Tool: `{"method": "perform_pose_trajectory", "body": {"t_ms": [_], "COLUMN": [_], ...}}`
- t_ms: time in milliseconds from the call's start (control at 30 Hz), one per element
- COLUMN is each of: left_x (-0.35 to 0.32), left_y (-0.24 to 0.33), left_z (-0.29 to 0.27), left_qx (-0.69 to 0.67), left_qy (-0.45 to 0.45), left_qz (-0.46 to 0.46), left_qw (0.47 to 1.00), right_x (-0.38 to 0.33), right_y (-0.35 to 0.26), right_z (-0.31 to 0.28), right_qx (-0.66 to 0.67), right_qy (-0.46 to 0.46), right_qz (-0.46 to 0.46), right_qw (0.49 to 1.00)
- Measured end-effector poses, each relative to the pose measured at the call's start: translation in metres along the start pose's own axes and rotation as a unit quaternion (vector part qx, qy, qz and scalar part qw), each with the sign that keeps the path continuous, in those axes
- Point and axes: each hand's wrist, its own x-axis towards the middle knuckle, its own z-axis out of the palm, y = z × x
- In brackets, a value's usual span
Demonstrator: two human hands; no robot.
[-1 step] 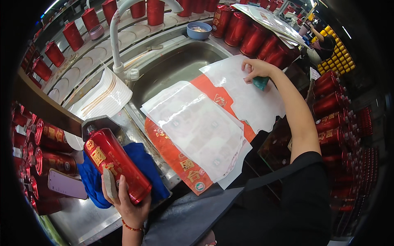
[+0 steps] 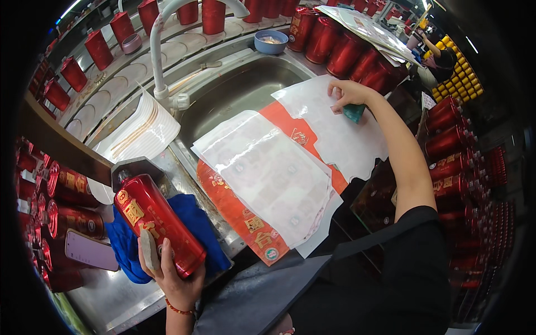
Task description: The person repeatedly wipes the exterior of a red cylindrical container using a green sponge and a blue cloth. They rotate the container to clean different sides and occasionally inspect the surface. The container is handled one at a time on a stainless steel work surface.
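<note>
My left hand [image 2: 177, 279] is closed around the lower end of a red bottle [image 2: 159, 218] with gold characters, tilted with its neck away from me. A grey cover [image 2: 149, 249] wraps my left thumb. The bottle rests over a blue cloth [image 2: 129, 251], its neck end by a dark angular holder [image 2: 139, 169]. My right hand [image 2: 350, 95] is at a white backing sheet [image 2: 329, 125], fingers curled, with a small dark green piece [image 2: 353, 113] tucked under them. Left of it lie a stack of translucent label sheets [image 2: 273, 173] and an orange-red printed sheet [image 2: 223, 198].
Behind the sheets is a metal sink [image 2: 240, 84] with a pale faucet [image 2: 156, 56]. A blue bowl [image 2: 271, 42] stands on its far rim. Red bottles line the conveyor [image 2: 131, 72] and both sides. A phone [image 2: 91, 249] lies at left. Another person [image 2: 438, 61] works far right.
</note>
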Motion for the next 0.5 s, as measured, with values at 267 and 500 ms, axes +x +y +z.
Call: {"method": "perform_pose_trajectory", "body": {"t_ms": [267, 500], "left_x": [0.001, -0.004], "left_y": [0.001, -0.004], "left_z": [0.0, 0.002], "left_qx": [-0.014, -0.007], "left_qy": [0.002, -0.004], "left_qz": [0.012, 0.005], "left_qw": [1.0, 1.0], "right_x": [0.018, 0.088], "right_y": [-0.026, -0.081], "right_z": [-0.001, -0.001], "right_qx": [-0.015, -0.002], "right_qy": [-0.011, -0.022], "right_qz": [-0.034, -0.136], "right_qw": [0.999, 0.99]}}
